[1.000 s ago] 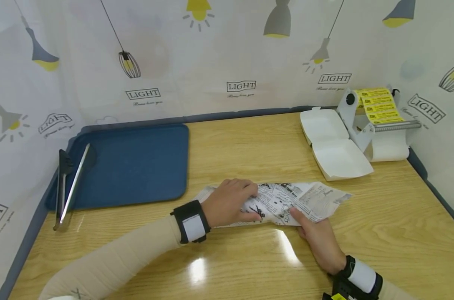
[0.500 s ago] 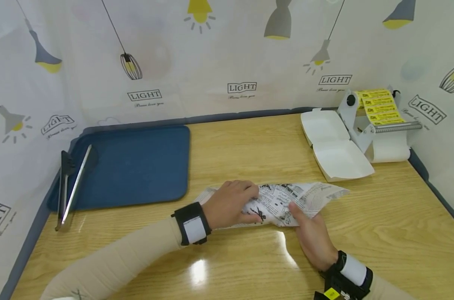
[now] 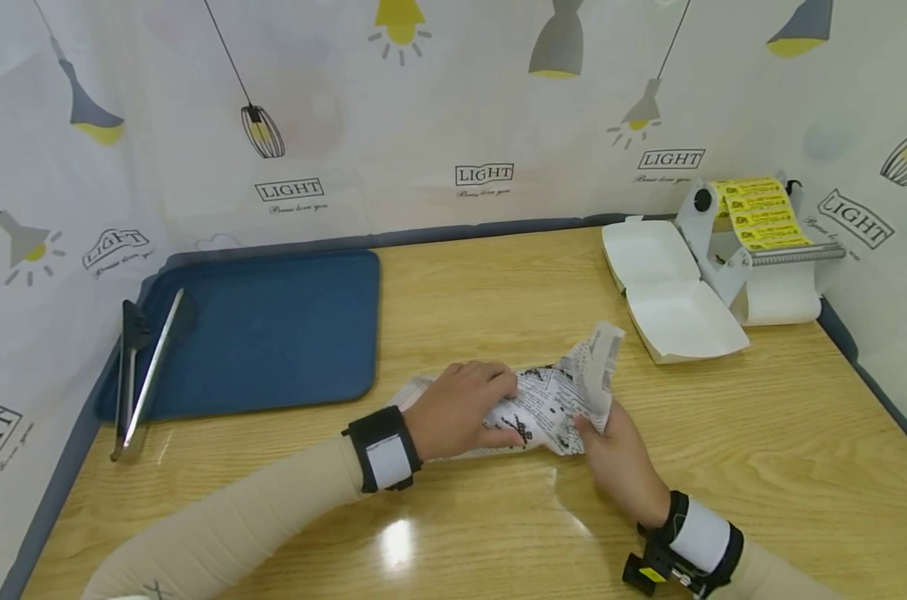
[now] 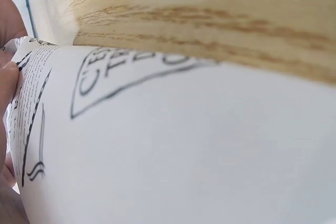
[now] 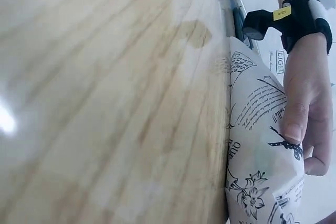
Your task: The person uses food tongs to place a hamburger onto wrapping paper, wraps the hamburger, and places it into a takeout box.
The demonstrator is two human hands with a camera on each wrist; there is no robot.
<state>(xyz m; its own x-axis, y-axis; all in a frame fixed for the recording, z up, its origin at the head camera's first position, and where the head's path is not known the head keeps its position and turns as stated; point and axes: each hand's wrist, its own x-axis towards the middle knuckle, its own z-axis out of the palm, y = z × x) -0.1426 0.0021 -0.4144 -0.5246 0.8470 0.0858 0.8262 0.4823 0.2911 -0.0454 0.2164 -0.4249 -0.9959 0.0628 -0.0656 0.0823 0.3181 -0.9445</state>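
Note:
A long bundle wrapped in newsprint-patterned paper (image 3: 547,396) lies across the wooden table; what it contains is hidden. My left hand (image 3: 461,406) grips its left part from above, thumb on the near side. In the right wrist view this left hand (image 5: 311,95) has its thumb pressed on the printed paper (image 5: 257,129). At the right end my right hand (image 3: 624,462) pinches the wrapping, thumb in front, its other fingers mostly hidden. The paper's loose end (image 3: 599,358) stands up above that hand. Printed paper (image 4: 184,140) fills much of the left wrist view.
At the left lies a blue tray (image 3: 273,333), with tongs (image 3: 149,371) across its left edge. An opened white box (image 3: 678,292) is at the back right, against a dispenser (image 3: 757,250) with a roll of yellow labels (image 3: 764,212). A lamp-patterned sheet (image 3: 393,125) stands behind.
The bundle's loose right end has turned from lying flat toward the right to standing up. My right hand has shifted slightly left with it. The left hand stays on the bundle.

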